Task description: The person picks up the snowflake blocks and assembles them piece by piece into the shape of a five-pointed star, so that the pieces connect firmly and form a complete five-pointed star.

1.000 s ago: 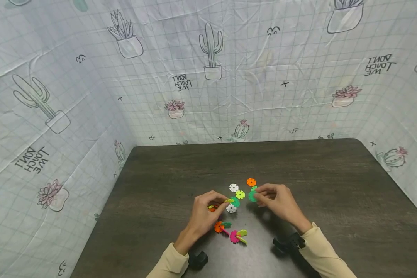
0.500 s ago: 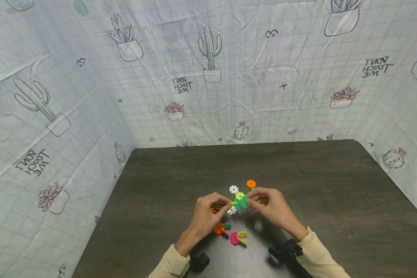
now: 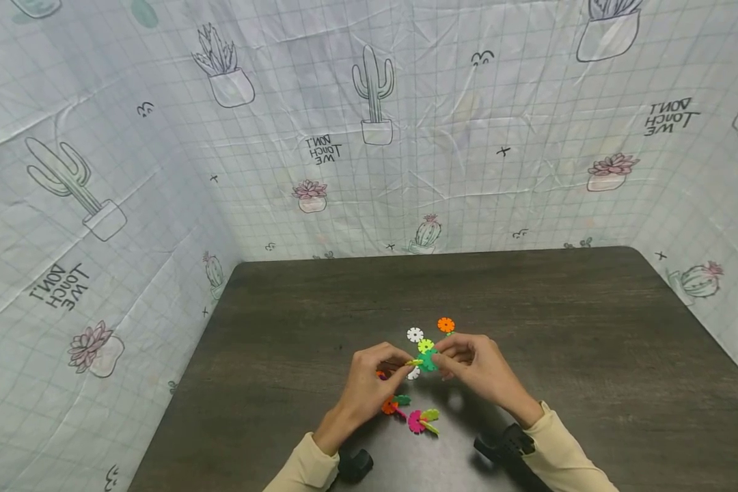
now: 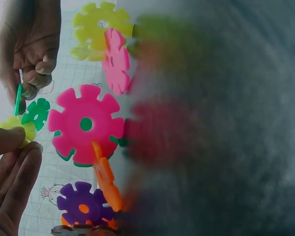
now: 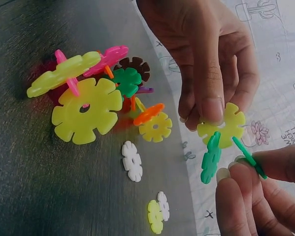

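Plastic yellow disc (image 5: 231, 125), thin and smooth, notched round the rim like a flower, held above the tabletop (image 3: 559, 307) in a pinch between thumb and fingers of the left hand (image 3: 367, 379). At its edge a green disc (image 5: 211, 158) sits crosswise, apparently slotted in. Right hand (image 3: 482, 370) just beside, thumb and fingers pinching another green disc (image 5: 245, 152), its edge close to the yellow rim; cannot tell whether they touch. Nearer the body, on the wood: pink cluster (image 3: 417, 421) with yellow-green petals jutting out; orange cluster (image 3: 389, 406) with green and pink pieces, near the left hand. Beyond the hands, orange disc (image 3: 445, 324) and white disc (image 3: 415, 335). Tabletop dark, wood-grained, dully shiny. Behind, creased pale cloth (image 3: 467, 137), grid-lined, printed with pots, one pot (image 3: 377, 132) holding a tall cactus, others pink succulents.
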The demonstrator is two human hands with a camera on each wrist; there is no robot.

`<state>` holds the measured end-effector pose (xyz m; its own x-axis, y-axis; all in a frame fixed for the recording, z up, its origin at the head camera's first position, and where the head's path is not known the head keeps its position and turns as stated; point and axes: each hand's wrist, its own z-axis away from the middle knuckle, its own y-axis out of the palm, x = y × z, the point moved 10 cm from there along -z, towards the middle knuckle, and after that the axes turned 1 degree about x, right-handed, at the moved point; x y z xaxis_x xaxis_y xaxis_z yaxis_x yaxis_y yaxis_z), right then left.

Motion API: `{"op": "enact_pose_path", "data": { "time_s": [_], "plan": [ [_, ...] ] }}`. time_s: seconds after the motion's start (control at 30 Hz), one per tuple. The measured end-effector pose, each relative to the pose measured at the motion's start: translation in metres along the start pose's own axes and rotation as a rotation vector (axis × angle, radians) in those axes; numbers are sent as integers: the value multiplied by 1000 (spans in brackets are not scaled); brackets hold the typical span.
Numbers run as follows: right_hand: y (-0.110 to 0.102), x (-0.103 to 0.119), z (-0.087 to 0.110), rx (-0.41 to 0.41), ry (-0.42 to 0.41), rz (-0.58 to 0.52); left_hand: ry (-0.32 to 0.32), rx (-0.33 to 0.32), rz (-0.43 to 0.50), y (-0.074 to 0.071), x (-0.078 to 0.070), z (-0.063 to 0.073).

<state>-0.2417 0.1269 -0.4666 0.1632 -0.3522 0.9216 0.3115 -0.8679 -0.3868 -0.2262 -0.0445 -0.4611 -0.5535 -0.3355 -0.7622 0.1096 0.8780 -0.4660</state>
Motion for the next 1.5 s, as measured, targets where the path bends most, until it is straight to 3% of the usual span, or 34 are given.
{"op": "enact_pose_path", "data": {
  "time_s": [0.67,0.9,1.23,1.5],
  "plan": [
    [4,-1,3,19,-6,-50,28,-8,-4,2,-8,-1],
    [7,2,3,30,-7,-67,94,-29,-63,-2,-16,0],
    [13,1,4,48,-24,-88,243,-27,-99,-4,-26,2],
    [15,-4,2,73,-15,-153,187,-3,-111,-3,-21,1]
  ]
}}
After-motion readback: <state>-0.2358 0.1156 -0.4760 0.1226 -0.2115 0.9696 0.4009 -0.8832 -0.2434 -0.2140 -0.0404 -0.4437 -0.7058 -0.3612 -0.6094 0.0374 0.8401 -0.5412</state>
